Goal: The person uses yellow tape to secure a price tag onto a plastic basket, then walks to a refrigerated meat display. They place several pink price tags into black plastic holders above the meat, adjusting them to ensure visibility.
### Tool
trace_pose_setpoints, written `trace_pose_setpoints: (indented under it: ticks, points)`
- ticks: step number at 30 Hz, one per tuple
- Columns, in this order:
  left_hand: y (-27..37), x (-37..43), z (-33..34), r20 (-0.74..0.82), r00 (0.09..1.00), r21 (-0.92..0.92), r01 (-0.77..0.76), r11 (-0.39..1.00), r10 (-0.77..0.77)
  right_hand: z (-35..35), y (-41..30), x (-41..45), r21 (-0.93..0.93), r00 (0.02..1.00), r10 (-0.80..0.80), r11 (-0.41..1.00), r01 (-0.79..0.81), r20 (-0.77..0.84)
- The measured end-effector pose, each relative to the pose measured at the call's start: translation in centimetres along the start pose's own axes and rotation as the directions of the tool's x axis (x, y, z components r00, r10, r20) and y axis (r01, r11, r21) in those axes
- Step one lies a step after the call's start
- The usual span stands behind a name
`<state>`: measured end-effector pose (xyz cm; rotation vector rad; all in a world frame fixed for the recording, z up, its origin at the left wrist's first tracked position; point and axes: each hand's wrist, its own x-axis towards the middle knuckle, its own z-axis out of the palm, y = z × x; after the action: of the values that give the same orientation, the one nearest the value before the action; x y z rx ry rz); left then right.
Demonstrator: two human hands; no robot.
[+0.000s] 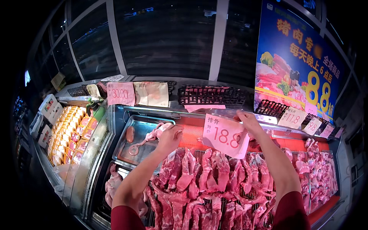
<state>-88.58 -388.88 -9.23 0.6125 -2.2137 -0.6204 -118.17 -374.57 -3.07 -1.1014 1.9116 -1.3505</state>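
Note:
My right hand (247, 120) grips the upper edge of a pink price card (221, 132), which bears large red writing. The card hangs tilted above rows of raw pork ribs (214, 169). Clear plastic shows along the top of the card. My left hand (169, 138) is over the right side of a metal tray (122, 151), its fingers curled. Whether it holds anything cannot be made out. In the tray lie a pale, long piece of offal (153, 133) and a brownish oval piece of meat (130, 134).
Black plastic baskets (211, 95) and more price cards (120, 93) line the counter's back ledge. Whole poultry (113, 184) lies at lower left. Packed trays (67, 132) and a green spray bottle (97, 109) stand left. Meat chunks (322, 172) and a large poster (296, 57) are right.

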Motion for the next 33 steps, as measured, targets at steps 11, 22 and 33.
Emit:
trace_pose_setpoints:
  ticks: [11,22,33]
  points:
    - [-3.8,18.4,4.3,-0.218,0.945,0.410,0.315,0.856,-0.244,-1.9,1.5,11.0,-0.687,0.836,-0.549,0.601,0.409,0.018]
    - [-3.3,19.6,3.0,0.120,0.810,0.321,0.515,0.795,-0.574,0.1,4.2,10.6,-0.644,0.771,-0.636,0.571,0.509,0.046]
    - [-2.8,19.5,3.7,0.299,0.860,-0.482,0.509,0.713,-0.412,-0.4,4.5,10.2,-0.612,0.764,-0.639,0.570,0.548,0.089]
